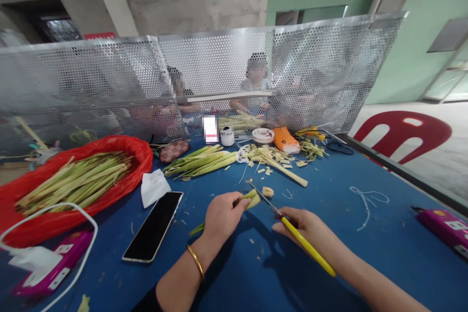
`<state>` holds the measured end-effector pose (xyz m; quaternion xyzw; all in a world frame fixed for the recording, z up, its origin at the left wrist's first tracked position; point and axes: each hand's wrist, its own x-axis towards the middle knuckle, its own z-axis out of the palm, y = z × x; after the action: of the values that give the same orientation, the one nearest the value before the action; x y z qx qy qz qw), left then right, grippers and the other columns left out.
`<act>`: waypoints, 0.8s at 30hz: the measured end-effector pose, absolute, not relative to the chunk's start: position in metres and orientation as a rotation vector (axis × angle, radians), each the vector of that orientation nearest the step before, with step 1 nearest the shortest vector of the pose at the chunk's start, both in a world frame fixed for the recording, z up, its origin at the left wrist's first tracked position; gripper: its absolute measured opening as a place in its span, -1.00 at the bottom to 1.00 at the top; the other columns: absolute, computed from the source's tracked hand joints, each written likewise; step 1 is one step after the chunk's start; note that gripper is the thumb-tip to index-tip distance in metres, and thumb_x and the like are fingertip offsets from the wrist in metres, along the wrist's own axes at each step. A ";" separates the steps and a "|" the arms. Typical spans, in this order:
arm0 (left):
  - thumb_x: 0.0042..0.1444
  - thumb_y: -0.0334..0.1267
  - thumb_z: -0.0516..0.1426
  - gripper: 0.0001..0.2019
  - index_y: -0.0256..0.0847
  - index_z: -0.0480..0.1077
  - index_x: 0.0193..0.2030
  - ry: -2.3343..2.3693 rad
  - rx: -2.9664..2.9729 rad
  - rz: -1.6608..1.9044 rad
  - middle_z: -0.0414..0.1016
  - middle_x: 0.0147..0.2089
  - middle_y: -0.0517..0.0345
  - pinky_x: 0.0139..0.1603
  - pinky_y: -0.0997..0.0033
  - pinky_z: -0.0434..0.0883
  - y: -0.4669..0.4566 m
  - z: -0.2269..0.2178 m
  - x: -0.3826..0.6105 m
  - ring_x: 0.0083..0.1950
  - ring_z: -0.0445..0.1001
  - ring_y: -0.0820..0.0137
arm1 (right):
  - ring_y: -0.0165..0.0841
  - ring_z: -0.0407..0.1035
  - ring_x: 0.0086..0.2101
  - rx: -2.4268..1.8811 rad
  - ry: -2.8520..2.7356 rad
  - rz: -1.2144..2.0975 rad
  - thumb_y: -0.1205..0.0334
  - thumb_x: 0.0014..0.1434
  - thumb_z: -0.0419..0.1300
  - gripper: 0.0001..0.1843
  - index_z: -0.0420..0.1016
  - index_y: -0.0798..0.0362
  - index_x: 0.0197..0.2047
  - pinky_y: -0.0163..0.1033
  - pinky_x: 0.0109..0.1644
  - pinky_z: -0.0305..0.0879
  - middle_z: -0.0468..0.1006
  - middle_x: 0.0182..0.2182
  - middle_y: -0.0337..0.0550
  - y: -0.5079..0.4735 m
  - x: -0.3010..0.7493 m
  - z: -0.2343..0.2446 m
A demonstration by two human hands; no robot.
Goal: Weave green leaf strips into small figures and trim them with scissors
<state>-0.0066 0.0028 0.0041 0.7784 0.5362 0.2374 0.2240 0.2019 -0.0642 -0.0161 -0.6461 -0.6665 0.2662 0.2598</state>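
Note:
Near the middle of the table, my left hand (222, 217) is closed around a pale green plant stalk (253, 198); its cut-looking end sticks out past my thumb, and a green tail shows by my wrist. My right hand (305, 226) grips yellow-handled scissors (307, 246), whose blades reach up to the stalk's end. I cannot tell whether the blades touch it. A short cut piece (268, 191) lies just beyond the blades. Behind it are a bundle of green stalks (203, 162) and a scatter of pale trimmings (270, 158).
At left stand a red bag (142, 148) of long stalks, a phone (153, 229), a tissue (154, 187) and a purple power strip (54, 265). Tape (263, 135) and an orange packet (285, 140) sit at the back, before a perforated metal screen (219, 68). People sit behind it.

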 end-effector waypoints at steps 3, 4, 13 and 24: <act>0.13 -0.08 0.08 -0.76 -0.09 0.52 -0.33 1.532 2.080 0.705 0.55 -0.40 0.20 -0.37 0.45 0.16 0.008 0.007 -0.010 -0.36 0.43 0.37 | -0.27 0.42 -0.46 -1.900 -1.881 0.586 -0.10 0.21 0.07 -0.63 0.53 -0.05 -0.16 -0.31 -0.46 0.12 0.57 -0.46 -0.20 -0.062 0.211 -0.013; 0.12 -0.08 0.08 -0.77 -0.09 0.52 -0.27 1.535 2.032 0.742 0.57 -0.36 0.18 -0.35 0.45 0.20 0.010 0.008 -0.013 -0.34 0.46 0.36 | -0.23 0.46 -0.40 -1.960 -1.909 0.482 -0.08 0.21 0.07 -0.64 0.52 -0.06 -0.10 -0.30 -0.43 0.14 0.60 -0.40 -0.17 -0.061 0.215 -0.012; 0.05 -0.04 0.13 -0.70 -0.24 0.43 -0.23 1.359 1.302 0.944 0.55 -0.36 0.09 -0.55 0.54 0.29 0.024 0.019 -0.026 -0.45 0.47 0.42 | -0.23 0.47 -0.33 -1.774 -2.364 0.401 0.25 0.06 0.17 -0.58 0.50 -0.13 0.02 -0.30 -0.34 0.17 0.60 -0.28 -0.12 -0.054 0.224 -0.011; 0.03 -0.08 0.14 -0.74 -0.24 0.44 -0.28 1.274 1.277 0.888 0.53 -0.40 0.12 -0.57 0.57 0.24 0.019 0.019 -0.019 -0.49 0.42 0.47 | -0.20 0.49 -0.33 -1.824 -2.072 0.842 0.19 -0.04 0.25 -0.63 0.62 -0.14 -0.11 -0.28 -0.31 0.25 0.65 -0.32 -0.22 -0.035 0.282 0.015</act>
<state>-0.0191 0.0185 0.0192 0.5364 0.5350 0.3729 0.5357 0.2824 -0.0351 0.0148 -0.6268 -0.7122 0.2893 0.1273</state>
